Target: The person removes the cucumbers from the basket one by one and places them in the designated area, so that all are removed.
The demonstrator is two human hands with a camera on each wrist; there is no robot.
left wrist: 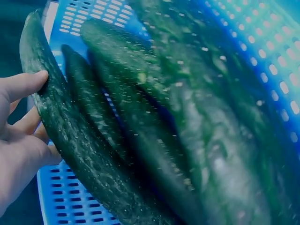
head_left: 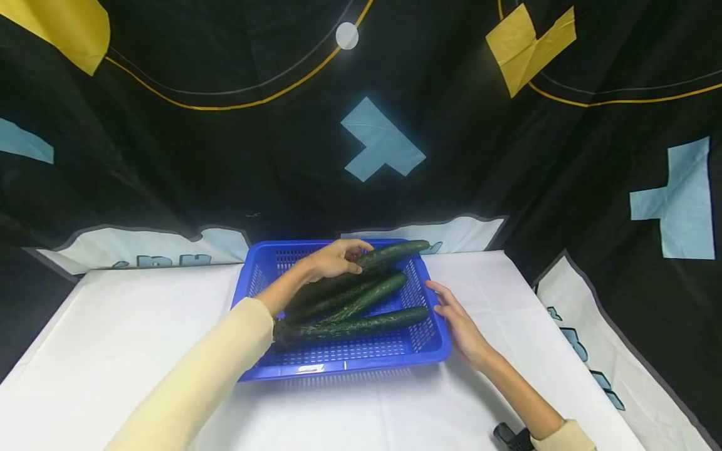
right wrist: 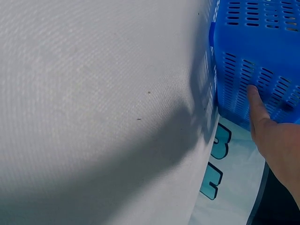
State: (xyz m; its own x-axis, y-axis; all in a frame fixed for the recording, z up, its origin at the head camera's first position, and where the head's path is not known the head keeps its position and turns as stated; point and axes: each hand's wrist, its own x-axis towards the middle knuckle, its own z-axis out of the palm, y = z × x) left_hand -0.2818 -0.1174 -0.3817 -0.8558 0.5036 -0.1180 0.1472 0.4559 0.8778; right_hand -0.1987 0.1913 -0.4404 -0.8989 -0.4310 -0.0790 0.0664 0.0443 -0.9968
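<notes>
A blue perforated plastic basket point(head_left: 344, 366) holds several long dark green cucumbers point(head_left: 361, 327). Along its far side, my left hand point(head_left: 333, 259) grips one cucumber point(head_left: 395, 252), whose tip reaches over the basket's far right corner. In the left wrist view, thumb and fingers of the left hand point(left wrist: 21, 140) close around the curved cucumber point(left wrist: 70, 126) near one end, while other cucumbers point(left wrist: 126, 89) lie beside it. At the basket's right side, my right hand point(head_left: 459, 322) rests with fingers extended on the rim. A finger of the right hand point(right wrist: 279, 145) lies against the slotted wall point(right wrist: 236, 75) in the right wrist view.
The basket stands on a white-covered table point(head_left: 141, 326). Behind it hangs a dark cloth point(head_left: 254, 163) with yellow and light blue patches and a white lettered lower band point(head_left: 158, 247). A small black device point(head_left: 513, 437) sits at the right wrist.
</notes>
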